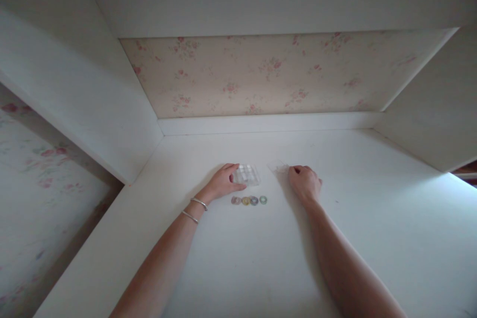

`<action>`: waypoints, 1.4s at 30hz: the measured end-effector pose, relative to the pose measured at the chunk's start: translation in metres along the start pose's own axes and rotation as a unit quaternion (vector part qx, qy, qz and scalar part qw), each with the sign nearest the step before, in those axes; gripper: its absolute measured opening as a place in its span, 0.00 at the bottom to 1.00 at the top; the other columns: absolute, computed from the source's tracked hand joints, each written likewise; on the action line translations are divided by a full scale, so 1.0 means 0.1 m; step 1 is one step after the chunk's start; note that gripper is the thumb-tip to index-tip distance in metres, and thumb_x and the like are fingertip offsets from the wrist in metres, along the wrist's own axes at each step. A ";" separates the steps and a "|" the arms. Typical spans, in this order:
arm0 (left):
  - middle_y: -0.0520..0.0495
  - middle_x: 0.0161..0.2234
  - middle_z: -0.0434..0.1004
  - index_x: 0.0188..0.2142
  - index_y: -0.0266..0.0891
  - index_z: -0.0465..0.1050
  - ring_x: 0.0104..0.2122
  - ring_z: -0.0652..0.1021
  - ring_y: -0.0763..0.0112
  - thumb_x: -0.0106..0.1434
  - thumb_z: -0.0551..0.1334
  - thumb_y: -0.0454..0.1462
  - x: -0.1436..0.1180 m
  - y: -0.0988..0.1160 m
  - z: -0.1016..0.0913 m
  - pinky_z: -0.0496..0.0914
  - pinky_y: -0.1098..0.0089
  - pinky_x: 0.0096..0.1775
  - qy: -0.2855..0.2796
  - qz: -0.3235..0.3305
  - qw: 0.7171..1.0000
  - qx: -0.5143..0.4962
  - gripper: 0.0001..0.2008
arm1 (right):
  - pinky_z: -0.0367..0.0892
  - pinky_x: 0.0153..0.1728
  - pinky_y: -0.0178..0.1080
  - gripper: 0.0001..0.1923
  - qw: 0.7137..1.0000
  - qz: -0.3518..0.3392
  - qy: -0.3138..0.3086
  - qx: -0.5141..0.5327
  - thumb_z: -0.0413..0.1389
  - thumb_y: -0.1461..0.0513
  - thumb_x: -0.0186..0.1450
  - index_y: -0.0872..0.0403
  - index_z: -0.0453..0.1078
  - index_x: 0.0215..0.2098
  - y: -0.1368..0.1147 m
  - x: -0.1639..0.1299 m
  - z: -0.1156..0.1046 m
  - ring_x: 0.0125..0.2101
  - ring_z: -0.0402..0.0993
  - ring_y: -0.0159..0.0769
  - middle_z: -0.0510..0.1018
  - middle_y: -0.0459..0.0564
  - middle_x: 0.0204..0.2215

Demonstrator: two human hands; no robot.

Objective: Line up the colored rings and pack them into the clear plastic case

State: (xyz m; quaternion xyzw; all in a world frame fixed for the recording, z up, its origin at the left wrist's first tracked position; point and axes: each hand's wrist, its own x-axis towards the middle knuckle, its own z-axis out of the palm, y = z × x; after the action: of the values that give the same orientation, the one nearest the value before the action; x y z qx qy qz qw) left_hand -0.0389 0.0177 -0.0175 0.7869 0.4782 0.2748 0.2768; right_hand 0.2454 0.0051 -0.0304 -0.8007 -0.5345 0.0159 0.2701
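A small clear plastic box point(247, 174) with compartments lies on the white desk, and my left hand point(224, 181) grips its left end between thumb and fingers. My right hand point(305, 183) is closed, pinching the right edge of a thin clear plastic piece point(278, 166) that may be a lid or bag. Just in front of the box, several small rings form a row: a pinkish ring point(236, 200), a yellow ring point(246, 200), a bluish-grey ring point(254, 200) and a green ring point(263, 200). The green one sits slightly apart.
The white desk point(238, 258) spreads beneath both arms. A low white ledge point(272, 122) and floral wallpaper point(261, 74) close off the back. White side panels point(93, 84) rise at left and right, and a white shelf point(261, 10) hangs overhead.
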 end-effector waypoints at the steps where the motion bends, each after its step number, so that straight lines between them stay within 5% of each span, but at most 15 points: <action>1: 0.44 0.46 0.69 0.55 0.38 0.64 0.31 0.71 0.70 0.46 0.69 0.46 0.00 0.00 0.00 0.70 0.68 0.37 -0.004 0.002 1.000 0.001 0.37 | 0.60 0.38 0.50 0.20 1.000 -0.001 0.003 -0.001 0.45 0.54 0.60 0.51 0.77 0.33 0.00 0.00 0.00 0.36 0.71 0.48 0.77 0.58 0.35; 13: 0.43 0.45 0.69 0.57 0.37 0.61 0.32 0.71 0.69 0.45 0.69 0.44 -0.03 0.01 -0.03 0.70 0.67 0.38 -0.018 0.012 1.000 0.021 0.40 | 0.57 0.41 0.50 0.19 1.000 0.016 -0.009 -0.007 0.45 0.55 0.60 0.50 0.76 0.38 -0.05 -0.03 -0.05 0.41 0.67 0.49 0.75 0.57 0.40; 17: 0.39 0.52 0.62 0.58 0.39 0.59 0.32 0.71 0.72 0.43 0.71 0.44 -0.08 -0.02 -0.04 0.71 0.68 0.37 -0.007 -0.014 0.997 -0.073 0.43 | 0.56 0.42 0.47 0.19 0.999 0.035 0.004 0.040 0.46 0.55 0.60 0.50 0.75 0.39 -0.04 -0.02 -0.04 0.43 0.66 0.47 0.75 0.55 0.41; 21: 0.40 0.51 0.61 0.52 0.37 0.65 0.32 0.73 0.75 0.53 0.65 0.45 -0.21 -0.03 -0.09 0.71 0.69 0.37 0.024 -0.034 0.986 -0.163 0.28 | 0.58 0.40 0.43 0.17 0.987 0.050 0.027 0.149 0.47 0.54 0.58 0.52 0.75 0.36 0.05 -0.01 -0.05 0.40 0.67 0.44 0.76 0.54 0.37; 26: 0.46 0.40 0.70 0.38 0.37 0.73 0.33 0.74 0.71 0.59 0.58 0.44 -0.44 0.00 -0.21 0.69 0.69 0.38 0.064 -0.052 0.992 -0.096 0.14 | 0.60 0.31 0.38 0.20 0.964 0.071 0.030 0.254 0.49 0.52 0.57 0.54 0.75 0.38 0.11 -0.03 -0.08 0.30 0.70 0.39 0.77 0.51 0.30; 33: 0.48 0.32 0.73 0.32 0.38 0.75 0.30 0.71 0.73 0.60 0.58 0.42 -0.61 0.09 -0.28 0.65 0.73 0.33 -0.018 -0.018 0.999 -0.035 0.11 | 0.57 0.27 0.36 0.21 0.959 0.040 0.017 0.279 0.51 0.50 0.57 0.54 0.76 0.36 -0.02 -0.10 -0.07 0.23 0.65 0.35 0.72 0.47 0.20; 42: 0.51 0.31 0.69 0.32 0.39 0.76 0.24 0.65 0.78 0.56 0.63 0.42 -0.63 0.12 -0.25 0.60 0.76 0.26 -0.052 0.019 0.998 -0.026 0.09 | 0.56 0.26 0.35 0.22 0.967 -0.003 -0.002 0.255 0.50 0.49 0.57 0.55 0.76 0.36 -0.07 -0.15 -0.07 0.22 0.64 0.33 0.70 0.46 0.19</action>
State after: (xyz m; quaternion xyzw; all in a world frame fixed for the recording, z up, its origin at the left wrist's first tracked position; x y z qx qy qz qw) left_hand -0.0735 -0.0396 -0.0019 0.8018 0.4408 0.2505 0.3164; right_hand 0.2351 -0.0088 -0.0250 -0.7039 -0.5154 0.1525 0.4643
